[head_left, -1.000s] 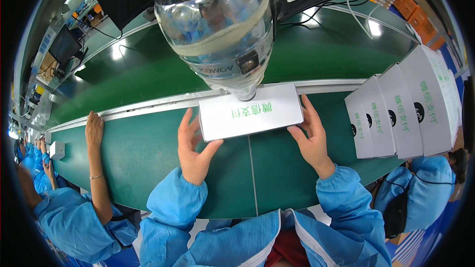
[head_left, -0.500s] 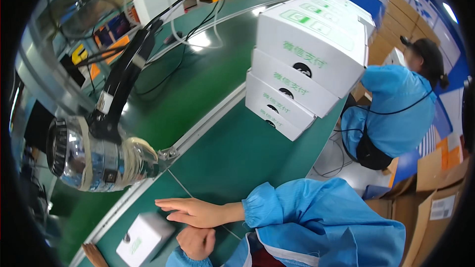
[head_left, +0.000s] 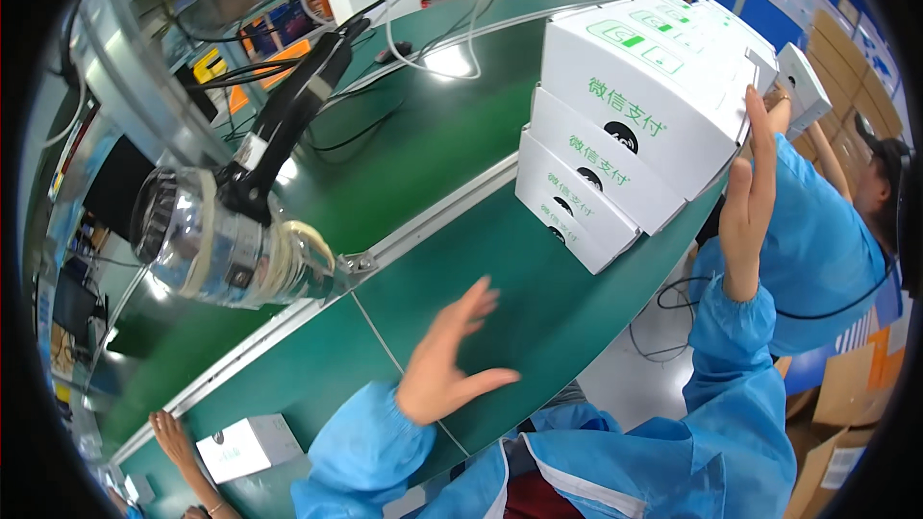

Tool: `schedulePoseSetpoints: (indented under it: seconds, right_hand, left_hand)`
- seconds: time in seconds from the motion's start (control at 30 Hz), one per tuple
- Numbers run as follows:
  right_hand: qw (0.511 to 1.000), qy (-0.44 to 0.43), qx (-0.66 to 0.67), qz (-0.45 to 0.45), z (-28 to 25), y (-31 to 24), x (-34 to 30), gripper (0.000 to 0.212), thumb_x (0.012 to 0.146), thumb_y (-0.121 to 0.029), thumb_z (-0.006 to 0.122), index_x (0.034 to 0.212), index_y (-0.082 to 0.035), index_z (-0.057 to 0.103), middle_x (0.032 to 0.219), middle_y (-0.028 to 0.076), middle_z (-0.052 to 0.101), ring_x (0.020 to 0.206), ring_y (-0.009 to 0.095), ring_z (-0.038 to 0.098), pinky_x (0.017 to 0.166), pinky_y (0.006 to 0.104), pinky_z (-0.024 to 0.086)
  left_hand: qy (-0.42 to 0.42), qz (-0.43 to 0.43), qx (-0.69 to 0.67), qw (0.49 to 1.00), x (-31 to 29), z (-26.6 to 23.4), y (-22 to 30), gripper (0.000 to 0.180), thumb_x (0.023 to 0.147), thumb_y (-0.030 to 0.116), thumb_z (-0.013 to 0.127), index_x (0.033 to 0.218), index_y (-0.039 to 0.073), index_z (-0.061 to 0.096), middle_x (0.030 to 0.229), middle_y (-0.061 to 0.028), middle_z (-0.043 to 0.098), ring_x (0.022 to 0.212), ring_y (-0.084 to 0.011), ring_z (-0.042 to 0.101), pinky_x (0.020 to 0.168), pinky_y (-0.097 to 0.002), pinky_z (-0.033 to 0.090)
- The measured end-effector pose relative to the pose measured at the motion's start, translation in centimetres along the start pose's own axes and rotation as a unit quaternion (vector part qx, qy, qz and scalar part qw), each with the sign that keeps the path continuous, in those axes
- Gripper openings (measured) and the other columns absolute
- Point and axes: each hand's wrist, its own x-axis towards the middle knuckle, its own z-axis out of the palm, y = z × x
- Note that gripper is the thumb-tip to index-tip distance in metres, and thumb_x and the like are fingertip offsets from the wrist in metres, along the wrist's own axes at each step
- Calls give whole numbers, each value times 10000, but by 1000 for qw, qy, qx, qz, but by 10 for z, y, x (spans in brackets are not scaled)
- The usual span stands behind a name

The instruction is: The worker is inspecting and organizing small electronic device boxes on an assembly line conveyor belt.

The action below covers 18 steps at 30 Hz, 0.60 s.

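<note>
I see the left hand (head_left: 439, 370) spread wide and empty above the green table (head_left: 510, 303). The right hand (head_left: 747, 216) is open flat beside the stack of white boxes (head_left: 630, 120) on it; whether it touches, I cannot tell.

Stacked boxes (head_left: 615, 130): white paperboard, smooth, faint sheen on the top faces. Single box (head_left: 236, 452): same white board, smooth. Counter (head_left: 548, 303): green, smooth, low sheen; far strip (head_left: 423, 154) glossier, with bright reflections. Edge rail (head_left: 447, 200): pale metal, apparently satin. Clear-bodied device (head_left: 226, 255): transparent plastic, glossy; handle (head_left: 298, 111) black plastic, shiny. Sleeves (head_left: 370, 437): blue cloth, thin, creased. Carton (head_left: 846, 389): brown cardboard, matt.
</note>
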Motion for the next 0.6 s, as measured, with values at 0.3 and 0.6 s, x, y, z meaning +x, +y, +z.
schedulePoseSetpoints:
  seconds: [0.3,0.6]
  right_hand:
    - [981,-71,88,-155,10,-93,-28,486,823,-236,775,1231,-34,606,1333,218,515,1288,390,487,1047,442,412]
    - [881,-351,305,91,71,-124,-87,867,818,-142,782,1508,42,291,1560,236,313,1420,388,353,1151,415,302]
  left_hand:
    - [-5,-92,-445,891,113,28,91,949,912,324,683,1575,59,56,1466,-169,408,1288,-305,505,887,-404,559]
    - [133,-1,390,911,-45,-39,26,912,682,94,835,1485,119,403,1424,-156,454,1269,-363,491,993,-414,496]
